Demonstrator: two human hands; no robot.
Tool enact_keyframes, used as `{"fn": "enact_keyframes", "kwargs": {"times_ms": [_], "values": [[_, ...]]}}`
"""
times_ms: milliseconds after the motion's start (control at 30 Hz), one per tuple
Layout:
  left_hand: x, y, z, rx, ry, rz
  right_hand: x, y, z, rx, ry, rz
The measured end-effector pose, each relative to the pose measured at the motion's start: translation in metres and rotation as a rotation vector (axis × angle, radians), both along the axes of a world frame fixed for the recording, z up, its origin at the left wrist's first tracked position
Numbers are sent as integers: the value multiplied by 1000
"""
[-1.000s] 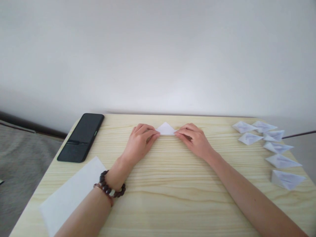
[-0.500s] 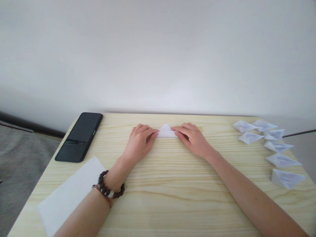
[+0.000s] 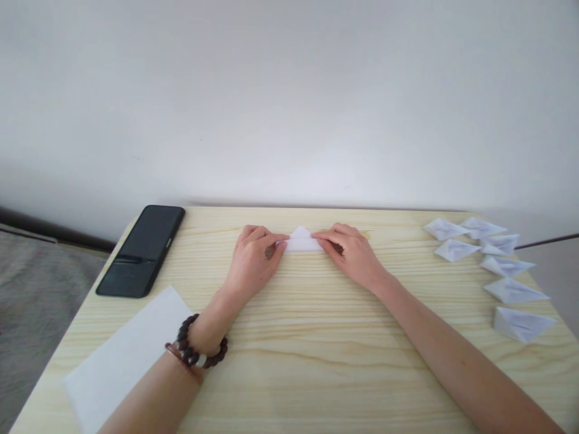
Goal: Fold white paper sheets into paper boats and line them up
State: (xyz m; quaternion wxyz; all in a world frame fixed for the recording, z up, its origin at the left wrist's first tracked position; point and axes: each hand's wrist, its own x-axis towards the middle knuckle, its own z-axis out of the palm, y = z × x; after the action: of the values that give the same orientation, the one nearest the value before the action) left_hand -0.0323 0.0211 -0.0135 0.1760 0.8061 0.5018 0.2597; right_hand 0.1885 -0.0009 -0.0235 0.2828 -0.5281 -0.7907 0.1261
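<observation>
A small folded white paper (image 3: 302,243) lies near the table's far edge, with a pointed top and a straight band along its near side. My left hand (image 3: 254,259) pinches its left end between thumb and index finger. At the opposite end, my right hand (image 3: 350,253) grips the paper in the same way. Both ends of the band are partly hidden by my fingertips. Dark beads circle my left wrist.
Several folded paper boats (image 3: 456,249) stand along the right side of the wooden table (image 3: 307,361). A black phone (image 3: 141,250) lies at the far left. Nearer, a white sheet (image 3: 126,349) is partly under my left forearm. Behind the table rises a pale wall (image 3: 289,108).
The lower edge of the paper has been turned up into a band, so less of the pointed top shows. My fingertips have shifted slightly along its ends; both hands still hold it.
</observation>
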Motion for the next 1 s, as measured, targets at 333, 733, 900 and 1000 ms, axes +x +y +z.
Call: {"fn": "enact_keyframes", "kwargs": {"times_ms": [333,733,900,1000], "values": [[0,-1,-3,3,-17,23,-1,-1,-3,-1,56,-36],[2,-5,-7,76,10,73,-2,-1,-3,4,41,-47],[2,-6,-6,55,50,94,-2,-1,-4,2,34,-48],[3,-6,-7,47,62,103,-2,-1,-5,-1,37,-51]]}}
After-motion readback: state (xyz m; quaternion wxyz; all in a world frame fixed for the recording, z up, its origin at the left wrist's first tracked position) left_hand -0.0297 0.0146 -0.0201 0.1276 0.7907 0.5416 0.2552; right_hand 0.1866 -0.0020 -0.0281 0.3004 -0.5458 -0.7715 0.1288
